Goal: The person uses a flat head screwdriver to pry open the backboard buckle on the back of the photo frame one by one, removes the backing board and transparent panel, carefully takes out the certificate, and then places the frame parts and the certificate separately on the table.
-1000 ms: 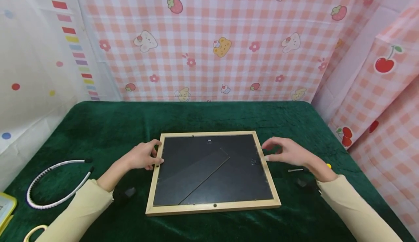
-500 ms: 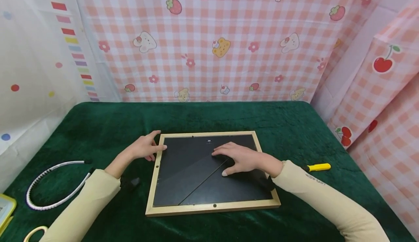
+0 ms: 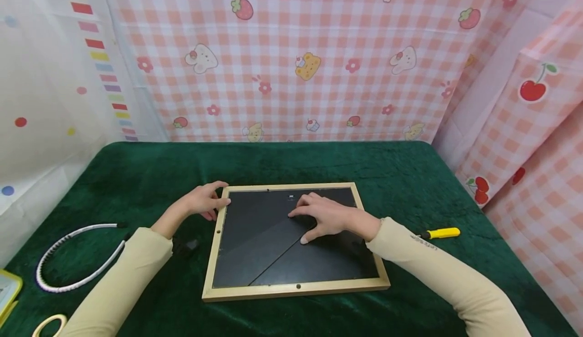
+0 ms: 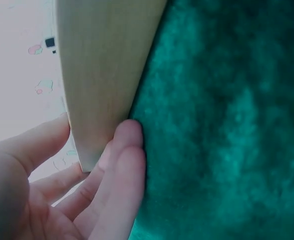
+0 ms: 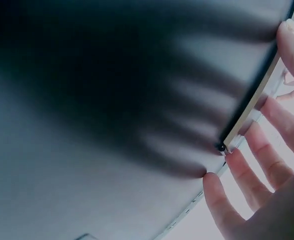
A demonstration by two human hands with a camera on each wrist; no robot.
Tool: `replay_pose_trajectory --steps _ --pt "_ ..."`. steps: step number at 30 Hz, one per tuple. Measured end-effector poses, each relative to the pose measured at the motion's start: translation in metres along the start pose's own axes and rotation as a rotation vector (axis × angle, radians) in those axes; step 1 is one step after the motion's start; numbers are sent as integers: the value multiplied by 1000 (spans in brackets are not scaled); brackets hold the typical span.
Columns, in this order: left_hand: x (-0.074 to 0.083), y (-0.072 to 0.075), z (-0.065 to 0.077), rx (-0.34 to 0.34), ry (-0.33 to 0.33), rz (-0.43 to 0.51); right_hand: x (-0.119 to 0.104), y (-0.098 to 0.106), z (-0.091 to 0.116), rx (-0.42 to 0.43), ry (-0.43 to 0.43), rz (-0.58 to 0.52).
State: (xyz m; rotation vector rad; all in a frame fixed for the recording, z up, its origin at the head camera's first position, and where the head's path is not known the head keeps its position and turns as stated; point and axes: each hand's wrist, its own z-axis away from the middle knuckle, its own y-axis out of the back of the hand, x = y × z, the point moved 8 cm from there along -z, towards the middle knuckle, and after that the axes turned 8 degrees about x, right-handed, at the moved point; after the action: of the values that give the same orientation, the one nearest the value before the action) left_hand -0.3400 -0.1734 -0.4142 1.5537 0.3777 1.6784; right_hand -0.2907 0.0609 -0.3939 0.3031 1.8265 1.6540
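Observation:
A wooden picture frame lies back side up on green cloth, showing a black backing board with a diagonal stand flap. My left hand holds the frame near its far left corner. In the left wrist view, the thumb of this left hand meets the upper edge of the frame, and the other fingers lie along the outer side. My right hand reaches over the backing, thumb and fingers spread around the flap's far end. In the right wrist view, fingertips of the right hand touch the dark board.
Right of the frame lies a yellow-handled screwdriver, partly behind the right sleeve. A white headband rests at the left, with a pale ring-shaped handle and a yellow-edged object nearer the front. A pink checked curtain hangs behind.
My right hand has left the frame's right side and come in over the stand flap, then slightly further left. My left hand has slid up toward the far left corner. The frame stays put.

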Motion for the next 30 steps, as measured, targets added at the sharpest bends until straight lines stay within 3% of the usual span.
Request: replay_pose_trajectory --steps 16,22,30 --pt "-3 -2 -2 -39 20 93 -3 2 -8 -57 18 10" --pt "-7 -2 -1 -51 45 131 -10 4 -6 -35 102 87" --pt "-8 1 0 -54 40 165 -21 17 -6 56 227 203"
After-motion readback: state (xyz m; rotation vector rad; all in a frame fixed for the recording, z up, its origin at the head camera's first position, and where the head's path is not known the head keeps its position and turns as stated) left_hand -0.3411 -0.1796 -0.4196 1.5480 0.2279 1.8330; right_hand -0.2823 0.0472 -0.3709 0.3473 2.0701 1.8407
